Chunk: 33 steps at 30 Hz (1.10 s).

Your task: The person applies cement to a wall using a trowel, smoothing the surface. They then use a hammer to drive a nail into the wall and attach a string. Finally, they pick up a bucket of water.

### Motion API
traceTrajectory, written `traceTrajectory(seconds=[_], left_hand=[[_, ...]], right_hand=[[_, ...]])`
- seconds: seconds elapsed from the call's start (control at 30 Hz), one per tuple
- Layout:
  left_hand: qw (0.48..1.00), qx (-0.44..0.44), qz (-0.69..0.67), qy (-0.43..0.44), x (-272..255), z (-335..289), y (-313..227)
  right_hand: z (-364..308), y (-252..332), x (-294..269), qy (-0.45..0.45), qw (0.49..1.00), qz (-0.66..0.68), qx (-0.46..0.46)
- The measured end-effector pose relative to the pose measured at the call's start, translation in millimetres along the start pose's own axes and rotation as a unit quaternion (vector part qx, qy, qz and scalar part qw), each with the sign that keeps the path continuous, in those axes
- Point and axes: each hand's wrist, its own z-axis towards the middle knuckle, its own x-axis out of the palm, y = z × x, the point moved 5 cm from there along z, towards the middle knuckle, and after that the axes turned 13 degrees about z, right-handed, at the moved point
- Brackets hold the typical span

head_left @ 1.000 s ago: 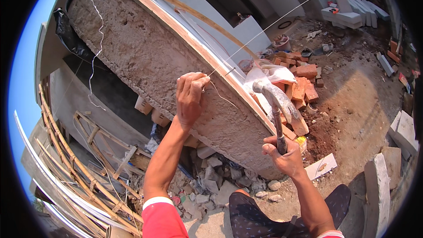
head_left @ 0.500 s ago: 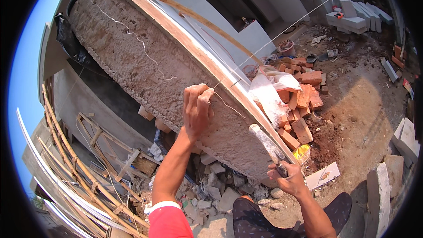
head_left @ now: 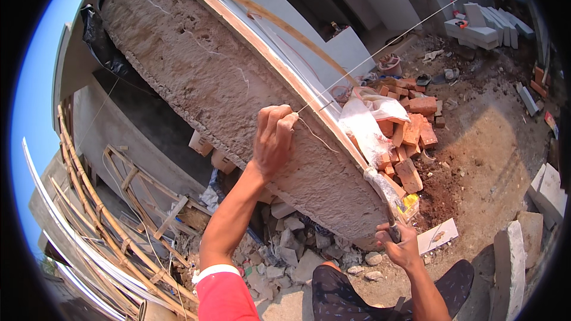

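Observation:
My left hand [head_left: 275,142] is closed in a pinch on a thin pale string [head_left: 416,26] at the edge of a rough mortar-covered slab [head_left: 220,83]. The string stretches taut from my fingertips to the upper right, and its short loose end [head_left: 319,137] curls over the slab. In my right hand [head_left: 402,248], low beside the slab's near end, is a hand tool [head_left: 380,188] with a dark grip and a pale, mortar-crusted, rounded upper part. Its exact kind I cannot make out. The tool's upper end is at the wooden board [head_left: 276,77] along the slab's edge.
Red bricks [head_left: 422,106] and a white sack [head_left: 369,122] lie right of the board. Rubble [head_left: 291,244] is scattered below the slab. Bamboo poles [head_left: 98,211] lean at the left. Pale blocks [head_left: 476,31] are stacked at the far right; a concrete slab piece [head_left: 510,267] stands nearby.
My left hand has shifted slightly right and up in the picture, still pinching the string. The tool in my right hand has swung rightward, its pale end now at the board's edge.

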Motion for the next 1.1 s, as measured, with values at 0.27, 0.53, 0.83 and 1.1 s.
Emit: traceTrajectory(seconds=[0.27, 0.53, 0.83, 1.1], left_hand=[[1.0, 0.008, 0.012, -0.013, -1, 3, -2], [1.0, 0.005, 0.008, -0.008, -4, 0, 2], [0.999, 0.0, 0.02, -0.027, 0, -4, 2], [1.0, -0.002, 0.018, -0.021, -1, -4, 1]], right_hand=[[-13, -14, -4, -0.012, 1.0, 0.01, -0.018], [-17, -20, -3, -0.003, 1.0, 0.008, 0.014], [-11, -22, 2, -0.003, 1.0, 0.017, 0.008], [-8, -28, 7, -0.006, 1.0, 0.026, 0.015]])
